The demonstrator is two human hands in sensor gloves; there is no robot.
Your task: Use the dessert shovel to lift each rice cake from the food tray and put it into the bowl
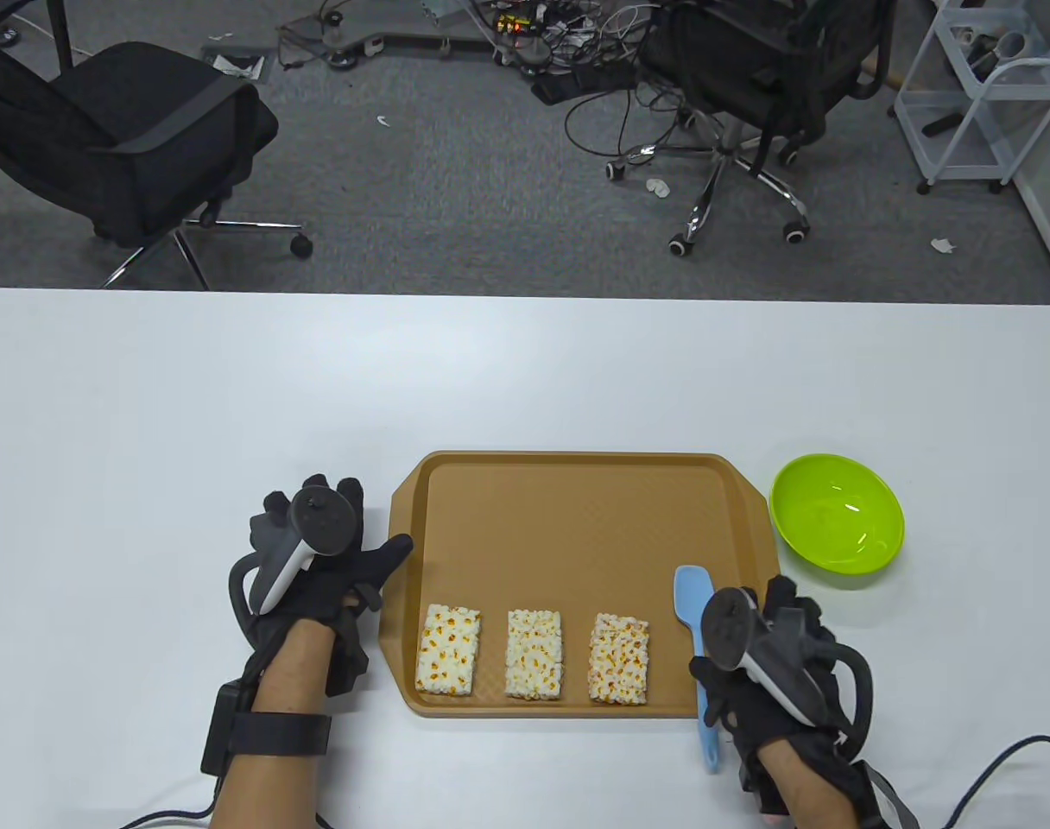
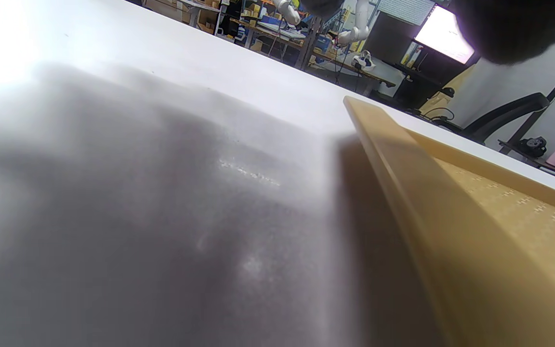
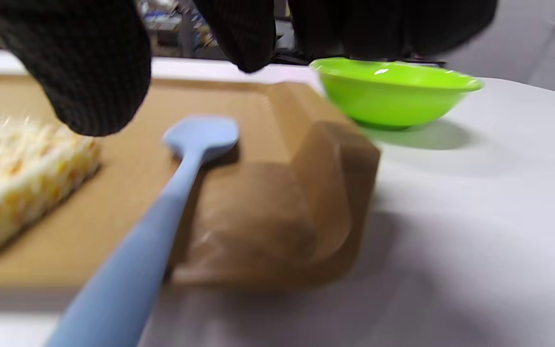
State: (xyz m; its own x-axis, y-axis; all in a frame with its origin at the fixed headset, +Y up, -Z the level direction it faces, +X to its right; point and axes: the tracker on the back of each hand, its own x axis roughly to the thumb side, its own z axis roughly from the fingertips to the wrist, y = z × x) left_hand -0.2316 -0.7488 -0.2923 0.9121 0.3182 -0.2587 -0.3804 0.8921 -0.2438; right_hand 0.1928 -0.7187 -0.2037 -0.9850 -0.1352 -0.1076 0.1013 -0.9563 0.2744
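Fingers of the right hand (image 1: 762, 665) hang loosely curled above the shovel (image 1: 696, 643), gripping nothing; the left hand (image 1: 318, 570) rests spread beside the tray (image 1: 577, 509). Three cakes (image 1: 533, 654) line the tray's near edge, the bowl (image 1: 836, 523) just right of the tray. The cakes look light, stiff and crumbly: slide the blade fully underneath, holding the handle (image 3: 113, 299) overhanging the tray's rim.

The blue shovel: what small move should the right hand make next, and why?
Probably close the right hand round the shovel handle and lift it. The shovel lies across the tray rim, the fingers above it grip nothing yet, and all three rice cakes remain on the tray.
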